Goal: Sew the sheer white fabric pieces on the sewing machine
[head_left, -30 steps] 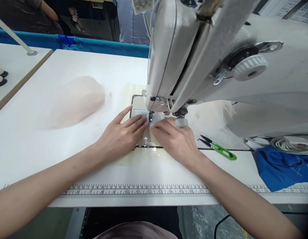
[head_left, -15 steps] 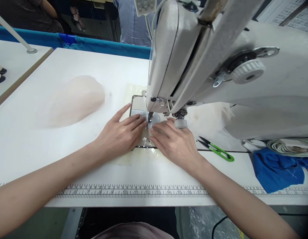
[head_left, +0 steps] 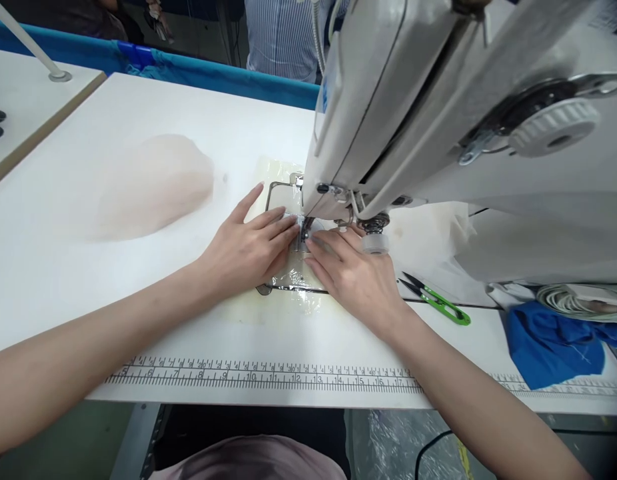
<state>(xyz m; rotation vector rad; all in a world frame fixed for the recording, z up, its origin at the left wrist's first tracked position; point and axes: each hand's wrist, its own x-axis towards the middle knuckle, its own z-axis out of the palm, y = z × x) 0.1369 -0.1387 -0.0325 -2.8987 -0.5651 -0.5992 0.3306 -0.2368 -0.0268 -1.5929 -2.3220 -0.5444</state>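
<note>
My left hand (head_left: 251, 250) lies on the metal bed plate (head_left: 284, 195) of a sewing machine (head_left: 368, 93). Its fingers are stretched toward the presser foot (head_left: 306, 230), with the thumb side spread away. From the right, my right hand (head_left: 351, 270) reaches to the same spot, fingers extended low beside the foot and partly under the machine head. Any cloth beneath the fingertips is too hidden or thin to make out. Clear film (head_left: 298, 267) covers the plate near both hands. A sheer, pale beige fabric piece (head_left: 158, 187) rests on the table to the left.
Green-handled thread snips (head_left: 441, 307) lie right of my right hand. Beyond them are a blue cloth (head_left: 548, 343) and a coil of pale tape (head_left: 578, 297). A printed ruler (head_left: 273, 379) runs along the front edge. A person in a striped shirt (head_left: 283, 40) is behind the table.
The viewpoint has shifted, so the machine head looks larger and farther right. Both hands stay beside the presser foot, their fingers only slightly shifted.
</note>
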